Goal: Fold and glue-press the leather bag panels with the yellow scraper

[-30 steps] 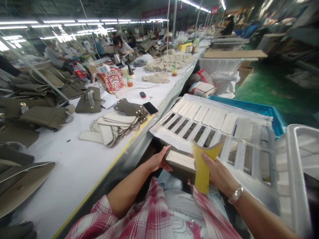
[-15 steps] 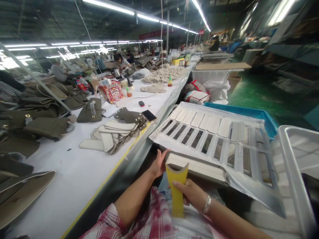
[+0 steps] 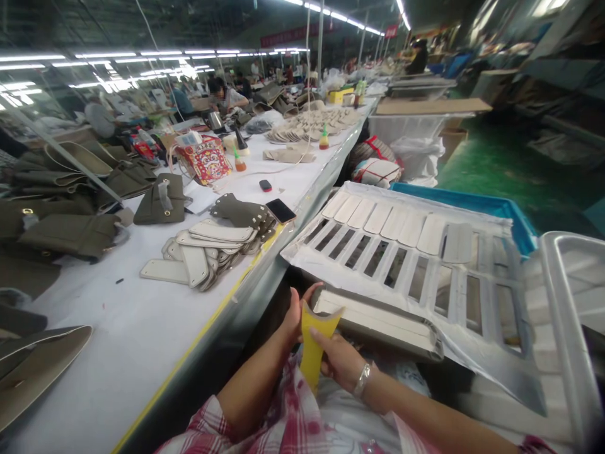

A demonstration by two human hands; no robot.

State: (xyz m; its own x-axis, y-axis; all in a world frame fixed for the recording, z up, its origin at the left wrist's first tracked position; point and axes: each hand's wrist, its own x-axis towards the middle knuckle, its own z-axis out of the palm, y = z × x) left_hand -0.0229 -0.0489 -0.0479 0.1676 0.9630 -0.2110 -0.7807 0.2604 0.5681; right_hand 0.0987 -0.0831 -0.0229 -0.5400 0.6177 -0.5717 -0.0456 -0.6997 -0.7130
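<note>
My right hand (image 3: pixel 341 359) grips a yellow flat piece (image 3: pixel 312 359), its thumb lying across the front. The piece has a curved notch with a greyish edge at its top. My left hand (image 3: pixel 293 318) is just behind the piece's left side, thumb up and apart from the fingers. Its fingertips reach the near left corner of a dark olive panel (image 3: pixel 401 348) with a cream strip (image 3: pixel 378 325) along its top. The other fingers of the left hand are partly hidden behind the yellow piece. The panel's lower side is in shadow.
On the right, a white slotted rack (image 3: pixel 401 268) bears several pale strips, beside a blue tray (image 3: pixel 472 205) and a grey-rimmed bin (image 3: pixel 555 302). The white table (image 3: pixel 118 340) holds stacked pale straps (image 3: pixel 198 252), a phone (image 3: pixel 280 210) and olive bag pieces (image 3: pixel 161 200).
My right hand has moved left with the yellow piece, bringing it up against my left hand and tilting it. The left hand stays by the panel's corner. The camera view has shifted slightly.
</note>
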